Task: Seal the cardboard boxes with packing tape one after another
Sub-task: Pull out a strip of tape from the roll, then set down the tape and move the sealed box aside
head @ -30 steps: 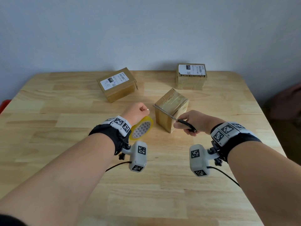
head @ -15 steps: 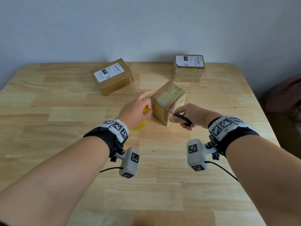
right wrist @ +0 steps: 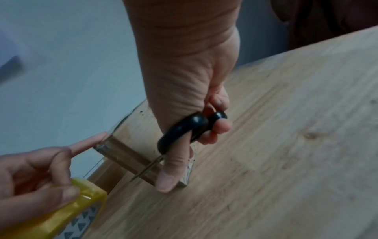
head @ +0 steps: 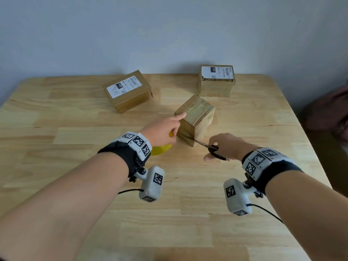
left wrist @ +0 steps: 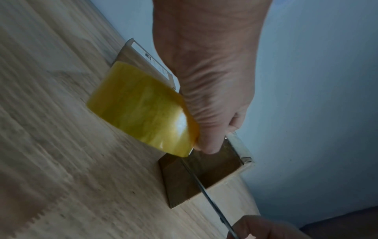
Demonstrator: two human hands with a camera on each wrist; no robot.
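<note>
A small cardboard box with clear tape over its top stands mid-table. My left hand grips the yellow tape roll in its curled fingers, and its straight index finger touches the box's top left corner. My right hand holds black-handled scissors. Their blades lie across the lower front of the box. In the left wrist view the tape roll sits under the palm, with the scissors blade against the box. The right wrist view shows the scissors handle looped over the thumb.
Two more cardboard boxes with white labels lie further back, one at the left and one at the right. The wooden table ends at a pale wall. A dark reddish thing lies beyond the right edge.
My left hand moved forward with the tape roll and stretched its index finger to the box's top corner. The scissors dropped from the box's top edge to its lower front.
</note>
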